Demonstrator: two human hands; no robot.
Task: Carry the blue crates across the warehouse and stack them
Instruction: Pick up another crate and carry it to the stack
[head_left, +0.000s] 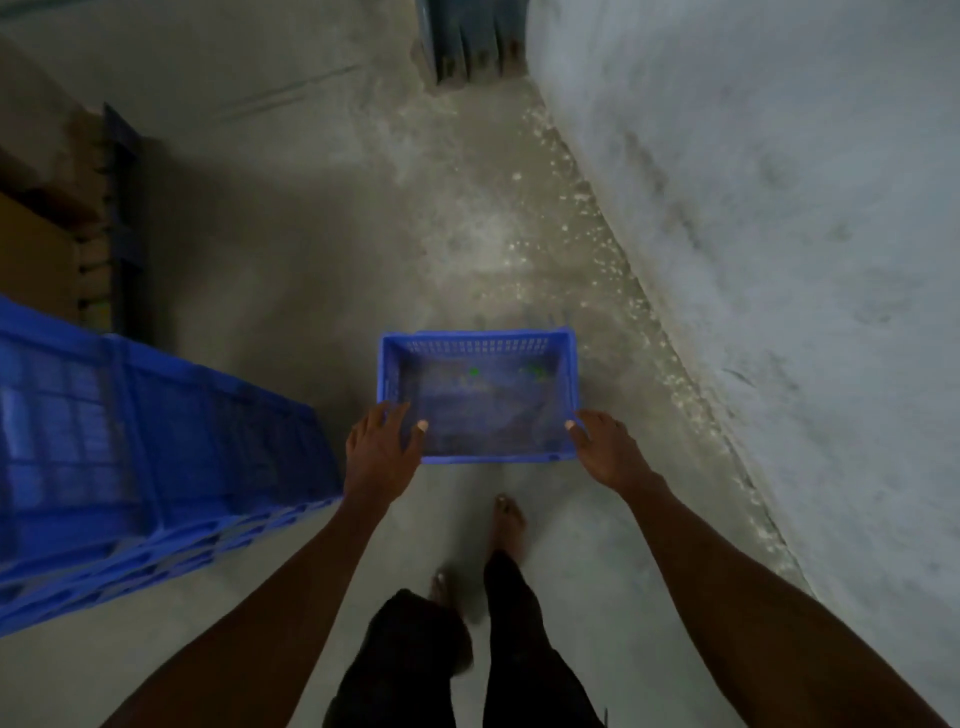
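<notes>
A person is holding a small blue perforated crate (478, 395) out in front of the body, low over the bare concrete floor (291, 291), and the picture reads as the carrying step of the task. The left hand (382, 449) is gripping the crate's near left corner, its fingers wrapping the outer wall and the thumb hooking over the rim; the right hand (605, 449) is mirroring this at the near right corner, so both hands are closing on the crate with the arms reaching forward. Inside, a couple of small green scraps (532, 370) are lying on its floor; otherwise it looks empty. Bare feet (506, 525) are showing below the crate, one ahead of the other, which suggests walking. To the left a stack of larger blue crates (145, 447) is standing well apart from the carried one, and a grey wall (779, 208) is running along the right. The next move probably calls for keeping the crate level, steering between wall and stack, and setting it squarely onto the pile wherever that is meant to be; whether the stack at left is that destination cannot be told.
</notes>
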